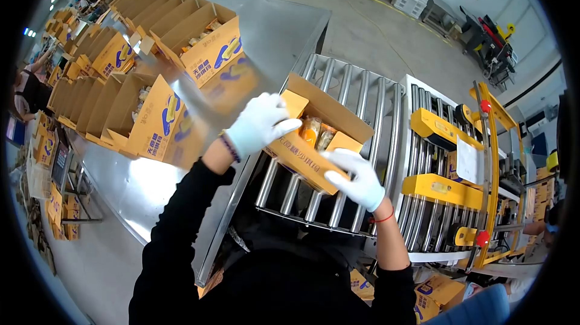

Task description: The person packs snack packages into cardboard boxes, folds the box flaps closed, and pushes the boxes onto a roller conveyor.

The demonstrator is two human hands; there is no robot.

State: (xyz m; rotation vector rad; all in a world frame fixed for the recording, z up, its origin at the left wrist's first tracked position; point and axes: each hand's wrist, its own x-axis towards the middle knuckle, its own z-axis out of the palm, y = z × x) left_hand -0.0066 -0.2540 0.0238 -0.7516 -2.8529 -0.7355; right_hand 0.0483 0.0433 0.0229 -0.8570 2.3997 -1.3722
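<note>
An open cardboard box [305,160] with blue print rests on the roller conveyor in front of me, with wrapped snack packs [312,130] inside. Its short end flaps are folded inward and the long far flap stands up. My left hand [261,125], in a white glove, is closed on the box's left end, the thumb over the near edge. In a matching glove, my right hand [357,178] grips the near long flap at its right end. Some fingertips of both hands are hidden behind cardboard.
Rows of open filled cartons [208,50] stand on the steel table [139,189] to the left. Right of the rollers [344,86] is a sealing machine [444,187] with yellow guides, and a box is inside it. Other people work at the far left.
</note>
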